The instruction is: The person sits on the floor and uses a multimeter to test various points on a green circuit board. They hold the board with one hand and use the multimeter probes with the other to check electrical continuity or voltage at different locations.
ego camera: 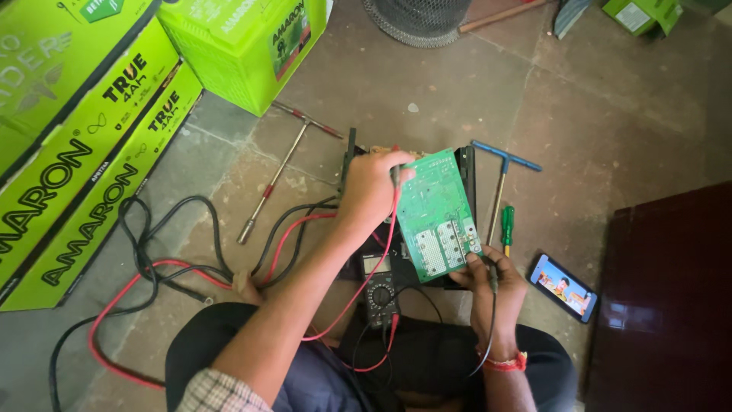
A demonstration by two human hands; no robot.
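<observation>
The green circuit board [436,214] is a flat rectangle, tilted up over a black housing [467,172] on the floor in front of the seated person; its near end carries two pale ribbed blocks, and fine pale tracing covers the rest. The left hand [371,187] rests at the board's far left corner, fingers closed round a red-leaded probe [396,177] whose tip touches the board. The right hand [492,286] grips the board's near right corner, fingers pinched on a black-leaded probe [492,276]. Both leads run to a dark multimeter [380,286] with a round dial, lying just near of the board. To the right lie a blue T-handle wrench [503,164], a green-handled screwdriver [507,226] and a phone [563,288] with a lit screen. To the left, red and black cables [145,263] loop over the rough stone floor [610,130] beside a metal T-handle wrench [278,172] and green cartons [84,152].
</observation>
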